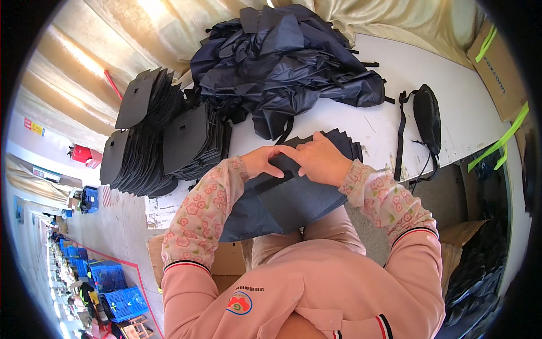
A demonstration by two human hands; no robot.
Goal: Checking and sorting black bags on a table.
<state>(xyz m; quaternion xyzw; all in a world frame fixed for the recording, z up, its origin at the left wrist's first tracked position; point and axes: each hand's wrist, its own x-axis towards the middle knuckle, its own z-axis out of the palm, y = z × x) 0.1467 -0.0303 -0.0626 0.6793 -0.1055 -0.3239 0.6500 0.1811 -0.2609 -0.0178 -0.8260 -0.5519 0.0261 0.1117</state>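
Across the near table edge and over my lap hangs a dark, slightly shiny black fabric piece (299, 200), with a smoother panel in its middle. My left hand (261, 161) is at its upper edge, thumb below and fingers bent. Right beside it, my right hand (324, 160) grips the same edge with curled fingers. The fingertips of both hands nearly meet over a dark strip there; what exactly lies between them is partly hidden. Layered black sheets (344, 141) show beneath and behind my right hand.
Several stacks of stiff black panels (192, 141) stand on the left of the white table (361, 121). A large heap of black fabric (282, 62) lies at the back. To the right are a black pouch with straps (427, 116) and a cardboard box (490, 70). Blue crates (124, 302) sit on the floor.
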